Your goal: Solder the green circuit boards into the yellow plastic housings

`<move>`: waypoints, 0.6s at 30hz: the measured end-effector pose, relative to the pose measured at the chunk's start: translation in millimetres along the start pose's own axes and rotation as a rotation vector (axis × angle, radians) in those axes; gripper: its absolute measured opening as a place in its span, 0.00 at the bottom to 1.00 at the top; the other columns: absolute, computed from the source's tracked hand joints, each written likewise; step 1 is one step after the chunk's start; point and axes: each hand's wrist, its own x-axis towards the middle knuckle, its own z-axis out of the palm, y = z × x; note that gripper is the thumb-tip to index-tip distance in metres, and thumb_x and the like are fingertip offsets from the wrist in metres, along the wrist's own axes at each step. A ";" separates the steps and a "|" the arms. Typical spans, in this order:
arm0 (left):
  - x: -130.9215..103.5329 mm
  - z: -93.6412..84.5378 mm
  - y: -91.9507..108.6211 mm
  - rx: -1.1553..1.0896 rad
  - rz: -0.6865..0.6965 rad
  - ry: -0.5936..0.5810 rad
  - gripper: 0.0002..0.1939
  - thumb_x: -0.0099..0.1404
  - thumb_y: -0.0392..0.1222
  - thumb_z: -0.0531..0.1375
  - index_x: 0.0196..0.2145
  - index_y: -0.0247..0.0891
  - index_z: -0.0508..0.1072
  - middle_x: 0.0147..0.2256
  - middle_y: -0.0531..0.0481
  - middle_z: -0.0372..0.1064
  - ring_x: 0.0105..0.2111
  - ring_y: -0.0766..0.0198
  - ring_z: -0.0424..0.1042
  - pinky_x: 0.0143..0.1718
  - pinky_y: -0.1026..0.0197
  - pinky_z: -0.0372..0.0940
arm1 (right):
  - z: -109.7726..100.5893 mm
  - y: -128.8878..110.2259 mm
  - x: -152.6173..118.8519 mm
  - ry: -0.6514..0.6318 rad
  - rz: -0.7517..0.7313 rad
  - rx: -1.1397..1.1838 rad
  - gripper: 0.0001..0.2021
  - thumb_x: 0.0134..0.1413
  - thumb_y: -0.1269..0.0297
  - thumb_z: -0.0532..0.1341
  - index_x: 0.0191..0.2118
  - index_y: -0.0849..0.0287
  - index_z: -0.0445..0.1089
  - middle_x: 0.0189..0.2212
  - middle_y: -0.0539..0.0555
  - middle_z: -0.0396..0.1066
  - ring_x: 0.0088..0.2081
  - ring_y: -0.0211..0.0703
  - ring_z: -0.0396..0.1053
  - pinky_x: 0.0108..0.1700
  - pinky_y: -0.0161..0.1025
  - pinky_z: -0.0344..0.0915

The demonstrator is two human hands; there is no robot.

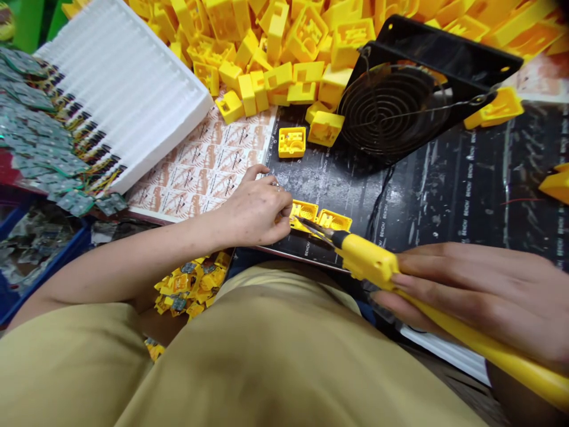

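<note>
My right hand [480, 290] is wrapped round a yellow tool [371, 261], perhaps a glue gun or soldering iron, whose dark narrow tip points left. That tip reaches a small open yellow housing [304, 210] near the table's front edge. My left hand [262, 210], with a ring on one finger, is closed at the left end of this housing; its fingertips hide what they pinch. Touching or very near it on the right is another open yellow housing [335, 220]. Farther back, one more yellow housing [292, 142] lies open side up on the black table surface [435, 207].
A black fan [386, 112] stands behind my hands, its cable running forward. Yellow housings [311, 35] are heaped at the back. On the left are a white foam tray [133, 77], wired green circuit boards [40, 124] and a blue bin [44, 279].
</note>
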 end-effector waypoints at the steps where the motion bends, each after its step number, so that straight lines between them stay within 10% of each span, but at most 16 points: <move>1: 0.1 0.1 0.1 0.001 0.001 0.003 0.10 0.57 0.41 0.53 0.23 0.38 0.71 0.24 0.49 0.72 0.31 0.59 0.69 0.56 0.46 0.55 | -0.2 2.2 -1.0 0.003 0.004 0.000 0.14 0.53 0.49 0.68 0.41 0.50 0.72 0.31 0.54 0.74 0.32 0.46 0.74 0.29 0.39 0.74; 11: 0.1 -2.8 1.7 0.033 0.005 -0.019 0.09 0.56 0.40 0.54 0.23 0.38 0.71 0.23 0.50 0.72 0.31 0.59 0.68 0.55 0.46 0.56 | -5.4 23.3 7.6 -0.043 -0.133 0.079 0.27 0.54 0.69 0.70 0.59 0.52 0.66 0.36 0.52 0.75 0.31 0.39 0.73 0.32 0.32 0.74; 18: -2.9 1.4 2.3 0.078 0.024 0.031 0.08 0.56 0.40 0.54 0.24 0.38 0.72 0.24 0.48 0.71 0.33 0.57 0.69 0.55 0.45 0.56 | 10.3 4.0 7.6 0.000 0.005 0.002 0.15 0.66 0.56 0.60 0.55 0.52 0.67 0.33 0.52 0.75 0.31 0.39 0.74 0.34 0.33 0.73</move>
